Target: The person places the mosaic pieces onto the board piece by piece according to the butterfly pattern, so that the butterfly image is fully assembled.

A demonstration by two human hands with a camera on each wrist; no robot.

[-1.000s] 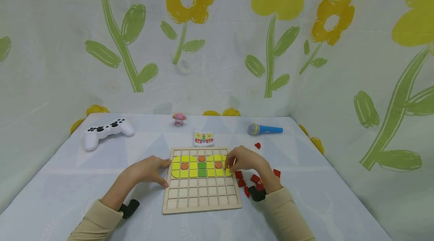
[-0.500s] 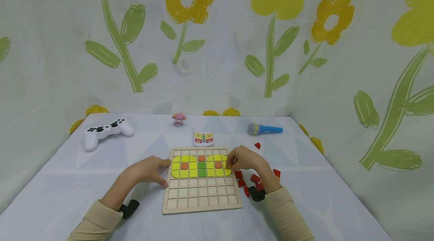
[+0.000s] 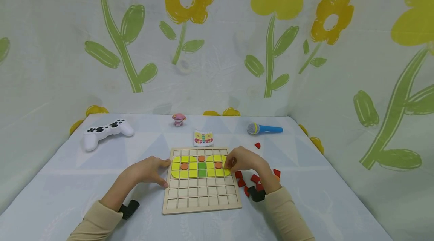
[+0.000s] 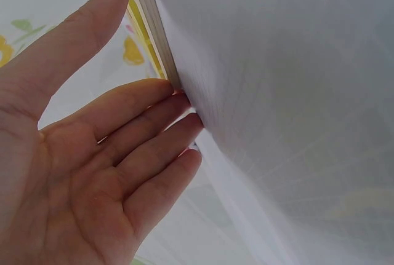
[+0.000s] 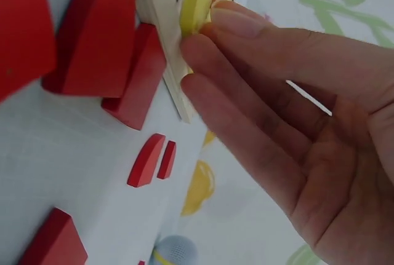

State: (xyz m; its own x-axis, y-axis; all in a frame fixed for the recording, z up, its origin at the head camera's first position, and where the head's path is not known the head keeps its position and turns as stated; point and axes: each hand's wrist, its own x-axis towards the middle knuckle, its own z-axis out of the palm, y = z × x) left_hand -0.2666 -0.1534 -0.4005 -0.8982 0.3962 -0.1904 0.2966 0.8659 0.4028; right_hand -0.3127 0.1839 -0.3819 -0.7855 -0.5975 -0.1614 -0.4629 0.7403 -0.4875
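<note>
Wooden board (image 3: 203, 192) flat on tabletop (image 3: 190, 229), yellow pieces (image 3: 193, 173) in upper rows, lower cells bare. Left hand (image 3: 148, 169): relaxed, fingers extended, touching board's left edge. Right hand (image 3: 245, 159): bent over right edge, fingertips at yellow corner piece (image 3: 228, 172) — pinching or merely touching, cannot tell. Red pieces (image 3: 255, 178) crowd right edge; picture card (image 3: 203, 138) near far edge. Open room — near side.

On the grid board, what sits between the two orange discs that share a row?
Left to right in the head view: a yellow square tile, a green square tile and a second yellow square tile.
</note>
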